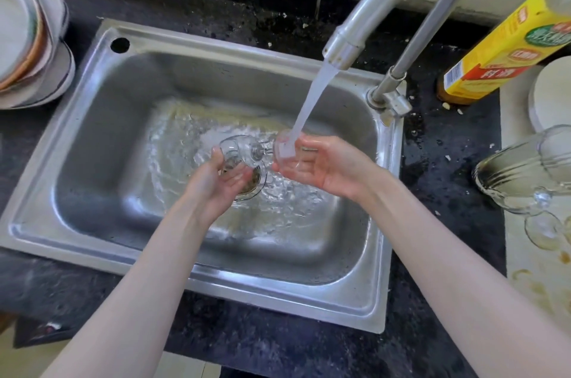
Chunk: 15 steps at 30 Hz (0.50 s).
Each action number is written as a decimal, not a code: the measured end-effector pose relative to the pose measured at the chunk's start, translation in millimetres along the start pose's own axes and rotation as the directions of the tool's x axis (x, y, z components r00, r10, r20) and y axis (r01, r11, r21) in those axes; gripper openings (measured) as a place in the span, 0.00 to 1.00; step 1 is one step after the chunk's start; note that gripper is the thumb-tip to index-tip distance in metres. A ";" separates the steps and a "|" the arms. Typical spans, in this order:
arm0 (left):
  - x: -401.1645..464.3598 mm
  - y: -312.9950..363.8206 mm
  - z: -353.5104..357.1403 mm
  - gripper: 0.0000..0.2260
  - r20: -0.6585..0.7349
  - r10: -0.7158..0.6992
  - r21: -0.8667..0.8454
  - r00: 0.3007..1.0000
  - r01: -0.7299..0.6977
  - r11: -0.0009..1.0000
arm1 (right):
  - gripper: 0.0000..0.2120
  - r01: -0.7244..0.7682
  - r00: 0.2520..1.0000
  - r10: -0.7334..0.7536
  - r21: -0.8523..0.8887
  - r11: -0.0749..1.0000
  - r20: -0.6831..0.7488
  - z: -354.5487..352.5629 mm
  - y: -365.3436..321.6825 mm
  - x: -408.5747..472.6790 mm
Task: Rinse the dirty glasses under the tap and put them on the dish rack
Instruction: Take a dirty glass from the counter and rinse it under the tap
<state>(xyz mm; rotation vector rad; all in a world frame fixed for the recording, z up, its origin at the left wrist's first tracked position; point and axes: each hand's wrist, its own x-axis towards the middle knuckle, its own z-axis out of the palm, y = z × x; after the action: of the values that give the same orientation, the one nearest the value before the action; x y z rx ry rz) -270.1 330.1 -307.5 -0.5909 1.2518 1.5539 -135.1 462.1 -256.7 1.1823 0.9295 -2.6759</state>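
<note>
Speckled black counter [278, 343] – steel sink [92, 136], tap [386, 0] running

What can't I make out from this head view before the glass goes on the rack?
- Dish rack: not seen in the head view.
- Stemmed glass: clear glass, held by the left hand and right hand; its bowl is blurred by the tap stream, so remaining dirt is unreadable.
- Drain: mostly hidden by the left hand.
- Fallen glasses: cut by the right edge.
- Plate stack: cut by the left edge.
</note>
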 end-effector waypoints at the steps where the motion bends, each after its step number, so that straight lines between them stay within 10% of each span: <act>1: 0.8 -1.6 -1.4 0.22 -0.011 -0.006 -0.018 1.000 0.006 1.000 | 0.09 0.004 1.000 -0.004 0.015 1.000 0.013 1.1 2.0 0.1; 15: -7.2 -9.3 9.4 0.24 -0.042 0.226 0.220 0.973 -0.212 0.952 | 0.11 -0.105 0.993 0.106 0.015 0.994 -0.043 0.4 17.0 10.1</act>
<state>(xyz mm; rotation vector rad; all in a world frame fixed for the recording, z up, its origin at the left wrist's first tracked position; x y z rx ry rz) -257.0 335.4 -302.2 -0.3764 1.5570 1.5618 -137.4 449.7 -272.0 1.2603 0.8322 -2.5873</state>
